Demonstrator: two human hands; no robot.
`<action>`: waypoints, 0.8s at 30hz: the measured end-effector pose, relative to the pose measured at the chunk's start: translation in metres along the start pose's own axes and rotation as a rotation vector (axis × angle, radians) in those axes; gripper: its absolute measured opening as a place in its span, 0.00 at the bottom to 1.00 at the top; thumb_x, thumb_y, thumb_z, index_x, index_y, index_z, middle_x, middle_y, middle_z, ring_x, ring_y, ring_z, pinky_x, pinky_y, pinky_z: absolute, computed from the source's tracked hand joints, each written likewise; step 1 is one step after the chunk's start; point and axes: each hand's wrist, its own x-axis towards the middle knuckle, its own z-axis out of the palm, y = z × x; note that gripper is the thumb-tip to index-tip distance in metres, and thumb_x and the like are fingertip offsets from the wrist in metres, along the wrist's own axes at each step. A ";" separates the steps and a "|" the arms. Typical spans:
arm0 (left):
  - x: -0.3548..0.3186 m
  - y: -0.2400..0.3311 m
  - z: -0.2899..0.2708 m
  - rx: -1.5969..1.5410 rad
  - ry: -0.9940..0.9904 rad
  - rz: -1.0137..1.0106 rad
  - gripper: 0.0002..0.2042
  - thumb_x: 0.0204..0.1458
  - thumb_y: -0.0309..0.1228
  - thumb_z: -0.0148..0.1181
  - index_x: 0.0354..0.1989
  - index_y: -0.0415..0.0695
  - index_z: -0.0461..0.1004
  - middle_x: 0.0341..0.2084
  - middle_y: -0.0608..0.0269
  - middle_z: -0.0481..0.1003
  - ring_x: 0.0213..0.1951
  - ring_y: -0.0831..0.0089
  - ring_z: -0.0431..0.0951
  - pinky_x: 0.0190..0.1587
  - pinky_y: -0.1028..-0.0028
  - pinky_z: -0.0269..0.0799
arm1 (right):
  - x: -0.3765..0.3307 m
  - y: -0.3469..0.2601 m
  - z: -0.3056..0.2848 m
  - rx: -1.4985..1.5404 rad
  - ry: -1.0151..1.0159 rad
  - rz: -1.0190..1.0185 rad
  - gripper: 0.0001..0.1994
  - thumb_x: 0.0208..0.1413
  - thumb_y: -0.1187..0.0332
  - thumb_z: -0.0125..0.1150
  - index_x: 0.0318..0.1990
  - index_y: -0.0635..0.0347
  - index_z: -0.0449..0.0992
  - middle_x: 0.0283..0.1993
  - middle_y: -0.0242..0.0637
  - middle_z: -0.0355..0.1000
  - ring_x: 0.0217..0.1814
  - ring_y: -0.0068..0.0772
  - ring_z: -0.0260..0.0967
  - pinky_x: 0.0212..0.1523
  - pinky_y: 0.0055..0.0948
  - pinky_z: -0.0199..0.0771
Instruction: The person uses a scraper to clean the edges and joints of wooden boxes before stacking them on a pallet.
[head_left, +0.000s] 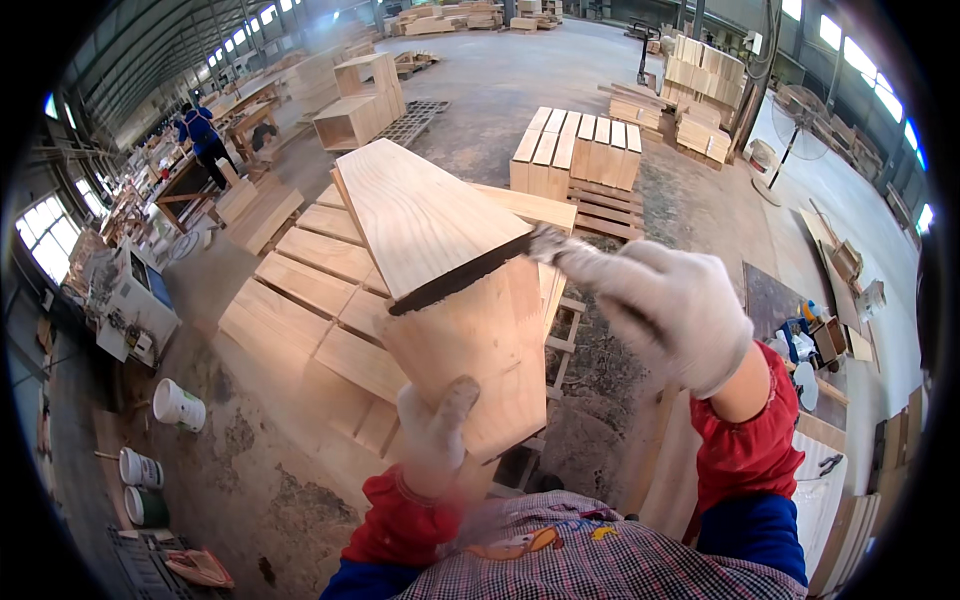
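A pale wooden box-like piece [430, 210] stands tilted in front of me, with a dark strip [460, 282] running along the edge between its upper and lower faces. My left hand [437, 430], in a whitish glove, grips the lower face [480, 340], its dirty thumb lying on the wood. At the right end of the dark strip is my right hand [670, 315], also gloved, fingers closed together. Something dark shows within its grasp, but blur hides its kind. Under the piece lie several pale boards [315, 270] in rows.
Stacked wooden blocks [575, 150] stand on pallets ahead. White buckets [180, 405] and a grey machine [140, 300] are on the left. A person in blue [200, 130] works at far left. A standing fan [797, 125] is at far right; pliers [830, 464] lie on a white board nearby.
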 end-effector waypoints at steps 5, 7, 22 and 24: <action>-0.002 -0.018 -0.016 0.113 -0.072 0.074 0.23 0.43 0.13 0.55 0.51 0.41 0.72 0.40 0.44 0.72 0.38 0.51 0.71 0.39 0.61 0.70 | -0.016 0.007 0.012 0.196 0.137 0.057 0.18 0.50 0.73 0.56 0.51 0.55 0.74 0.28 0.41 0.70 0.28 0.44 0.72 0.29 0.36 0.73; 0.000 -0.029 -0.022 0.134 -0.087 0.133 0.24 0.44 0.13 0.55 0.53 0.42 0.71 0.41 0.44 0.71 0.38 0.50 0.70 0.39 0.61 0.69 | -0.016 -0.001 0.024 0.287 0.171 0.051 0.20 0.50 0.73 0.57 0.54 0.55 0.72 0.28 0.41 0.70 0.28 0.43 0.72 0.29 0.35 0.73; -0.004 -0.018 -0.014 0.155 -0.029 0.093 0.22 0.44 0.12 0.55 0.50 0.43 0.72 0.42 0.46 0.73 0.38 0.53 0.70 0.38 0.63 0.70 | -0.020 -0.014 0.047 0.336 0.202 0.091 0.21 0.50 0.73 0.58 0.54 0.55 0.72 0.27 0.38 0.69 0.25 0.41 0.71 0.25 0.32 0.71; -0.001 -0.005 -0.006 0.131 0.013 0.057 0.22 0.44 0.12 0.56 0.50 0.42 0.72 0.42 0.46 0.73 0.38 0.54 0.71 0.38 0.64 0.70 | -0.021 -0.020 0.039 0.308 0.157 0.089 0.21 0.49 0.73 0.58 0.54 0.53 0.72 0.27 0.37 0.68 0.24 0.41 0.69 0.24 0.32 0.71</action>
